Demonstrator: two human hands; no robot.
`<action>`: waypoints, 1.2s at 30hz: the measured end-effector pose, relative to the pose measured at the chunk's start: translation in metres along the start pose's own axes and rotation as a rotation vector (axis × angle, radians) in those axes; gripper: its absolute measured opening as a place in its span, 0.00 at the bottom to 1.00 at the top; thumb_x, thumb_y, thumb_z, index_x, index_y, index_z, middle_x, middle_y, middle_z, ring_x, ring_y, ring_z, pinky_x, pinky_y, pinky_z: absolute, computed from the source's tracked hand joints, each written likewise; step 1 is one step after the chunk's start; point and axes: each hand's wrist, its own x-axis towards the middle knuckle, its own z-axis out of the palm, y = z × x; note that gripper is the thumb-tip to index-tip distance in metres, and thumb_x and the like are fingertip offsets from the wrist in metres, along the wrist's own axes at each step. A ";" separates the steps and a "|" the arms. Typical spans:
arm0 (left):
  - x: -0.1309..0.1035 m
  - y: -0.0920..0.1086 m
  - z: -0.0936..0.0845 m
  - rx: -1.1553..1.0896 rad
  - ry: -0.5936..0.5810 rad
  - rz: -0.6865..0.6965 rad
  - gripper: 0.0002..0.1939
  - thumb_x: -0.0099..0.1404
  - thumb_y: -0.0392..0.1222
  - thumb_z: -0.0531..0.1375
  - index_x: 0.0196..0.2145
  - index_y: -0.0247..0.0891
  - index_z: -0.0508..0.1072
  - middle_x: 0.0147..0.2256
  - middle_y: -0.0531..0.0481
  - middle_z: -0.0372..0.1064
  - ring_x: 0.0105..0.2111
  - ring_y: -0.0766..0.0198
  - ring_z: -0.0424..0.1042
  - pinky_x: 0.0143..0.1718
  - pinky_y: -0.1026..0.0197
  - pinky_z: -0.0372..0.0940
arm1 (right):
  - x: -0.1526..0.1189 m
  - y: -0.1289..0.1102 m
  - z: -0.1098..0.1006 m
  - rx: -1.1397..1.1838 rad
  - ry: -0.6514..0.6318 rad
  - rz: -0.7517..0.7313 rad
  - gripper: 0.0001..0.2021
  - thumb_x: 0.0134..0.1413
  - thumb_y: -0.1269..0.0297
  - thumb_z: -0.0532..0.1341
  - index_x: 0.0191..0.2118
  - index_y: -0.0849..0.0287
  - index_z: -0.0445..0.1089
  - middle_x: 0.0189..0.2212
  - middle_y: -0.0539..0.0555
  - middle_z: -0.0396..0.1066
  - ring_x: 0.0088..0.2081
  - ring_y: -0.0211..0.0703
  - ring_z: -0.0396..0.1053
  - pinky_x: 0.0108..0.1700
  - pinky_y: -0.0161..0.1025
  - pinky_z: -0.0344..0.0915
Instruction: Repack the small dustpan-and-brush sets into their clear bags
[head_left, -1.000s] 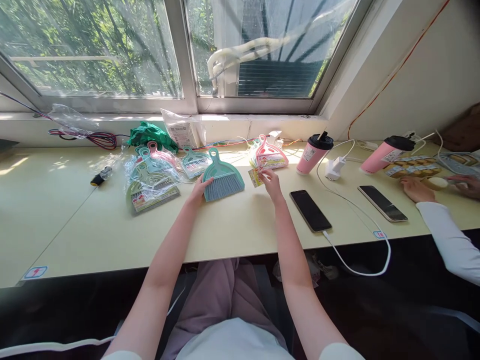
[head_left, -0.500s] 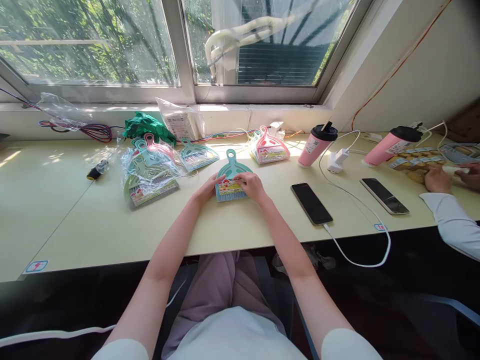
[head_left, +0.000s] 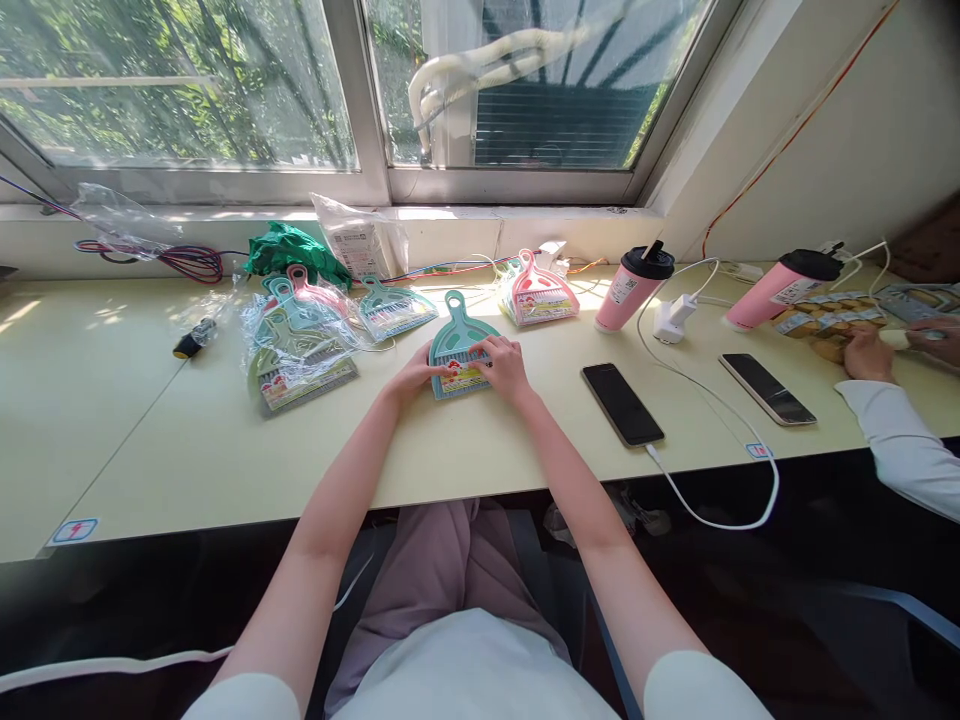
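A teal dustpan-and-brush set [head_left: 459,330] with a colourful label lies on the pale yellow table in front of me. My left hand [head_left: 420,372] grips its left edge, thumb over the label. On its right side, my right hand [head_left: 501,366] has its fingers closed at the label and the edge. Behind it to the right is a stack of sets with a pink one [head_left: 541,298] on top. Another teal set [head_left: 397,308] lies behind on the left, beside several sets in clear plastic [head_left: 304,350].
Right of me are a black phone [head_left: 624,405] on a white cable, a second phone [head_left: 766,388], a pink cup [head_left: 636,290], another pink cup [head_left: 784,290] and a white charger [head_left: 673,318]. Another person's hand [head_left: 868,355] is at far right. A screwdriver [head_left: 195,340] lies left.
The teal set has tilted slightly, its handle shifting up and left. My left thumb has moved lower on the label. The other person's hands have shifted slightly.
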 end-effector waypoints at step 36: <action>-0.007 0.012 0.000 -0.095 0.070 0.047 0.42 0.45 0.37 0.73 0.58 0.39 0.68 0.50 0.41 0.75 0.51 0.45 0.74 0.49 0.50 0.71 | 0.004 0.026 -0.005 1.163 -0.033 0.501 0.33 0.57 0.31 0.53 0.54 0.53 0.69 0.52 0.56 0.76 0.55 0.49 0.74 0.50 0.44 0.75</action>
